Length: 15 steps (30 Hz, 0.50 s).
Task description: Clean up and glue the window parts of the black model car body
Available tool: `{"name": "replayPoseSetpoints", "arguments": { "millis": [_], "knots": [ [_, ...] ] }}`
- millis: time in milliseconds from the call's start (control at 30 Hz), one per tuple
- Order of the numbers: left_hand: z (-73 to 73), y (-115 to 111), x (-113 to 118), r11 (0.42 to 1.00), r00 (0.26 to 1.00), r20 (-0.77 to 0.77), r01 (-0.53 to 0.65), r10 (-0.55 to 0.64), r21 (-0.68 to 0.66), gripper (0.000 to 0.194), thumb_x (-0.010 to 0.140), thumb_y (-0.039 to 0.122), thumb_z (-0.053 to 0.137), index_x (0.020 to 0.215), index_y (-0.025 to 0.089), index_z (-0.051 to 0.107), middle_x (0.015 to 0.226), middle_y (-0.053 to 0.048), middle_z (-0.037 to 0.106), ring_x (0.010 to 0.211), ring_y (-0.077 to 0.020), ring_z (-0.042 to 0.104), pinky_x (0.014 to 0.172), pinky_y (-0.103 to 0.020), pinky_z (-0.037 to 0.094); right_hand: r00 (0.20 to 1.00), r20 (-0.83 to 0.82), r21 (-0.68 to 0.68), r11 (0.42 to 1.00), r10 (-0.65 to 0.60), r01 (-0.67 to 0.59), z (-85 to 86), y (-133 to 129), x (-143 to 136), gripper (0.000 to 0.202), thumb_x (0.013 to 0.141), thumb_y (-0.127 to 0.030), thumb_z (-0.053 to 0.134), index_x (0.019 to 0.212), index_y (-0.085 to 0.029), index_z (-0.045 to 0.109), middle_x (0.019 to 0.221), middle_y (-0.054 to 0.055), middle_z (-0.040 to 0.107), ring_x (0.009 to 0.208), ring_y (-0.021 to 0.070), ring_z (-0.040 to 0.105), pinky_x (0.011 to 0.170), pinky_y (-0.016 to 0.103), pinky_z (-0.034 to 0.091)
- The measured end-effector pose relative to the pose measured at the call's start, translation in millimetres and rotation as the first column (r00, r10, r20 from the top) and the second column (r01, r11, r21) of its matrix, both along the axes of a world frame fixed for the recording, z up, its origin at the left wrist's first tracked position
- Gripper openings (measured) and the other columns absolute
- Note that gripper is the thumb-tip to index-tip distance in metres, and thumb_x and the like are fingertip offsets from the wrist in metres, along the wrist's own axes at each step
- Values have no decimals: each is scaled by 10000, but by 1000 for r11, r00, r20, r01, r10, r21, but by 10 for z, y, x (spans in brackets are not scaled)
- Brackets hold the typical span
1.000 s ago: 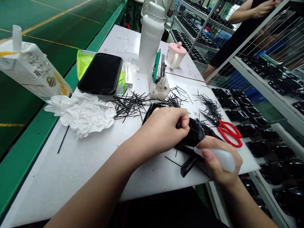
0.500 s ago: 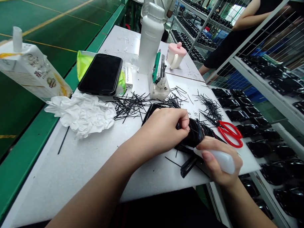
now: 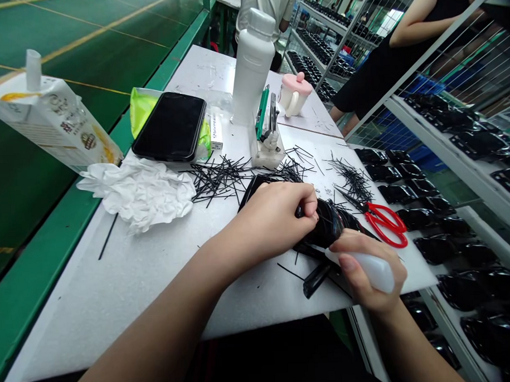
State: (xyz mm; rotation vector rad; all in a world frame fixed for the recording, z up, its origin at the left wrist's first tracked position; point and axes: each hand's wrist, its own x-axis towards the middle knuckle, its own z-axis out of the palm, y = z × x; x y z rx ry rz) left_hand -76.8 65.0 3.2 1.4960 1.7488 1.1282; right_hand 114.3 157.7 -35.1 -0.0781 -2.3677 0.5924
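Observation:
My right hand (image 3: 370, 270) is closed around a white translucent squeeze bottle (image 3: 377, 271). Its narrow tip points left and meets the lower edge of a glossy black plastic part (image 3: 328, 224). Over that part lies my left hand (image 3: 281, 215), its fingers curled and closed against it; the fingertips are mostly hidden. Just below, a short black piece (image 3: 314, 282) sits on the white table. Beside the part on the right are red-handled scissors (image 3: 385, 222), blades toward the back. Thin black strips (image 3: 221, 178) lie in loose heaps behind my hands.
Crumpled white tissue (image 3: 142, 192), a black phone (image 3: 171, 127) and a drink carton (image 3: 54, 117) line the left side. A tall white bottle (image 3: 254, 68), a holder with tools (image 3: 268, 151) and a pink-lidded mug (image 3: 295, 95) stand behind. Racks of black parts (image 3: 441, 248) flank the right; people stand beyond.
My hands, the bottle and the black part hold almost the same pose. The view has shifted slightly, and the person behind the rack at the right has moved a little.

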Motion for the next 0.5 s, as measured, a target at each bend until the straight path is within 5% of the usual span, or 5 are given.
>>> {"name": "replayPoseSetpoints", "arguments": {
  "millis": [300, 400, 500],
  "knots": [
    [-4, -12, -7, 1000, 999, 34, 14, -14, -1, 233, 797, 148, 576, 630, 211, 426, 745, 26, 669, 724, -171, 594, 662, -279, 386, 1000, -25, -41, 999, -12, 11, -52, 2, 23, 110, 856, -140, 578, 867, -232, 638, 636, -8, 614, 585, 195, 617, 525, 323, 458],
    [-7, -16, -17, 1000, 999, 35, 21, -21, -5, 226, 802, 155, 567, 644, 215, 417, 769, 18, 675, 756, -180, 609, 677, -279, 404, 990, -108, -197, 978, -91, 68, -74, -11, 91, 95, 879, -235, 585, 876, -236, 680, 687, 23, 646, 589, 217, 626, 518, 353, 476],
    [6, -22, -25, 999, 999, 39, 34, -33, -16, 225, 812, 171, 560, 656, 218, 405, 813, 11, 694, 804, -190, 633, 703, -282, 427, 923, -275, -428, 894, -269, 133, 42, 93, 176, 195, 885, -371, 575, 865, -236, 715, 722, 43, 651, 531, 206, 591, 477, 363, 467]
  ]
}}
